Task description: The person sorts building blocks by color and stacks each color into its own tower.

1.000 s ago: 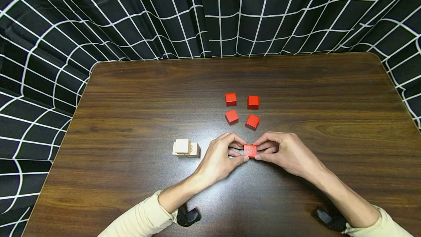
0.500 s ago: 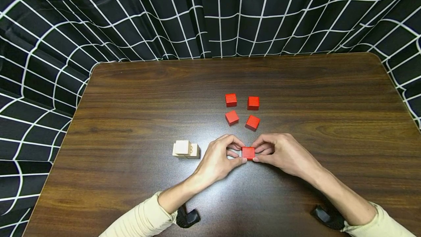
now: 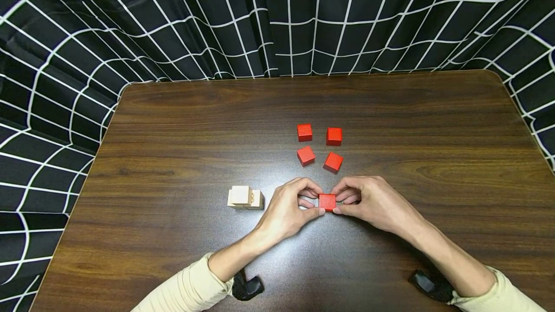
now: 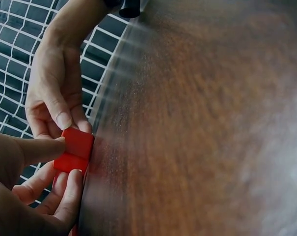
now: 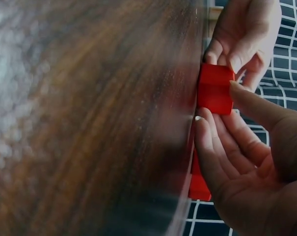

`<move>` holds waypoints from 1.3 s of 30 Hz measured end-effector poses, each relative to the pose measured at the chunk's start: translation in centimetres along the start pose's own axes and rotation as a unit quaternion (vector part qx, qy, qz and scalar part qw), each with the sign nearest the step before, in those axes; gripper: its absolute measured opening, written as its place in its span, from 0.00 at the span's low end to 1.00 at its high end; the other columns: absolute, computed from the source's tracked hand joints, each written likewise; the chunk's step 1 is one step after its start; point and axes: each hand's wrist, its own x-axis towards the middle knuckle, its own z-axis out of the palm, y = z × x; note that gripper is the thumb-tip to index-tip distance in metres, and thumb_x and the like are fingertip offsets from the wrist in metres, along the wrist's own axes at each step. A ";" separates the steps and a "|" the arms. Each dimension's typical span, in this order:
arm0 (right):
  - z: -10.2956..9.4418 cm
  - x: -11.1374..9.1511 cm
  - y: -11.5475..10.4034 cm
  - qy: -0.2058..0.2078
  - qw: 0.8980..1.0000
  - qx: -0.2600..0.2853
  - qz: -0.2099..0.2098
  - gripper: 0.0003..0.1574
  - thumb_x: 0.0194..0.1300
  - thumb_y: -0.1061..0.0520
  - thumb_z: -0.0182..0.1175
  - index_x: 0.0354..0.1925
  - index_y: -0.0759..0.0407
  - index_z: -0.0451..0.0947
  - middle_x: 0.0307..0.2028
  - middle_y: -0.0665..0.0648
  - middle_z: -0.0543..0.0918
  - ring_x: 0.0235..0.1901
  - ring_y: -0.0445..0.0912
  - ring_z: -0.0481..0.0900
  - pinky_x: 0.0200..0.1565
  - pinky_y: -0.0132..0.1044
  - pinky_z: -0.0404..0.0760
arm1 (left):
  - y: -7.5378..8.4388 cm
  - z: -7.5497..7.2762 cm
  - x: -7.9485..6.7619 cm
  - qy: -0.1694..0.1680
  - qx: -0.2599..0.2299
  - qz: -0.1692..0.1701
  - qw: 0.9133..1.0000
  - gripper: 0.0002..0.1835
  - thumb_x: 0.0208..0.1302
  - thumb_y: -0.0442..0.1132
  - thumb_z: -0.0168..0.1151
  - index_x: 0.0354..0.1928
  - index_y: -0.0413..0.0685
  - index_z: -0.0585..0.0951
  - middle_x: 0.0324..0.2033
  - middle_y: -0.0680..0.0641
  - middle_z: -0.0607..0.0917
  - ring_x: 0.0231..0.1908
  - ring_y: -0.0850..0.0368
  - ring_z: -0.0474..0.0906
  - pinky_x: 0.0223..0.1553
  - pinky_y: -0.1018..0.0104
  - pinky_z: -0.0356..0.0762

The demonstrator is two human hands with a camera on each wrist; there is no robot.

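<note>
In the head view a red cube block [image 3: 327,201] sits on the table between both hands. My left hand [image 3: 288,208] holds its left side, with the thumb at the near corner and a finger at the far corner. From the right, my right hand [image 3: 368,201] grips the same block in a mirrored way. Both wrist views show the red block [image 4: 75,150] close up, two of its faces meeting at an edge, with fingertips of both hands around it. Farther back lie several loose red blocks [image 3: 305,156], set apart from one another.
Left of the left hand stands a small cluster of pale wooden blocks [image 3: 245,198], one resting on top. The brown wood-grain table [image 3: 173,148] is bordered by a black curtain [image 3: 217,13] with a white grid. Black devices [image 3: 247,288] are worn at the wrists.
Over the last second the held red block and the right hand have shifted slightly left and toward the person. The left hand has barely moved. Since half a second ago almost nothing differs.
</note>
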 end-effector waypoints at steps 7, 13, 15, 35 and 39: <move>-0.9 0.2 -0.3 0.026 0.999 -0.041 -0.020 0.17 0.53 0.61 0.76 0.42 0.54 0.84 0.35 0.47 0.87 0.36 0.40 0.85 0.38 0.34 0.84 | 0.0 0.0 0.1 -0.001 0.001 -0.011 1.000 0.15 0.53 0.33 0.76 0.42 0.51 0.83 0.38 0.53 0.86 0.31 0.68 0.84 0.37 0.74 0.82; -1.9 0.5 -0.6 0.054 0.996 -0.054 -0.034 0.16 0.54 0.58 0.76 0.42 0.52 0.84 0.36 0.47 0.87 0.35 0.39 0.84 0.37 0.36 0.84 | 0.3 -0.1 0.1 -0.001 0.004 -0.014 1.000 0.15 0.53 0.33 0.76 0.41 0.51 0.83 0.39 0.53 0.86 0.31 0.68 0.84 0.36 0.74 0.82; -2.2 0.6 -0.6 0.062 0.996 -0.060 -0.037 0.16 0.55 0.58 0.76 0.42 0.52 0.84 0.36 0.46 0.87 0.35 0.38 0.84 0.37 0.35 0.83 | 0.3 -0.1 0.2 0.000 0.006 -0.015 1.000 0.15 0.53 0.33 0.76 0.41 0.51 0.83 0.39 0.53 0.86 0.31 0.68 0.84 0.36 0.74 0.82; -3.9 2.6 -0.1 0.142 0.977 -0.143 -0.069 0.20 0.53 0.59 0.77 0.45 0.50 0.84 0.42 0.44 0.85 0.42 0.41 0.83 0.42 0.31 0.81 | 0.3 0.1 0.1 0.001 -0.006 -0.010 1.000 0.14 0.52 0.31 0.76 0.40 0.49 0.83 0.38 0.52 0.85 0.31 0.68 0.84 0.36 0.75 0.82; -3.8 3.1 0.2 0.140 0.978 -0.140 -0.059 0.21 0.53 0.59 0.76 0.47 0.50 0.83 0.43 0.46 0.86 0.43 0.42 0.83 0.43 0.32 0.81 | 0.2 0.0 0.0 0.004 -0.009 -0.013 1.000 0.14 0.52 0.30 0.76 0.40 0.49 0.83 0.38 0.52 0.85 0.32 0.67 0.84 0.37 0.75 0.82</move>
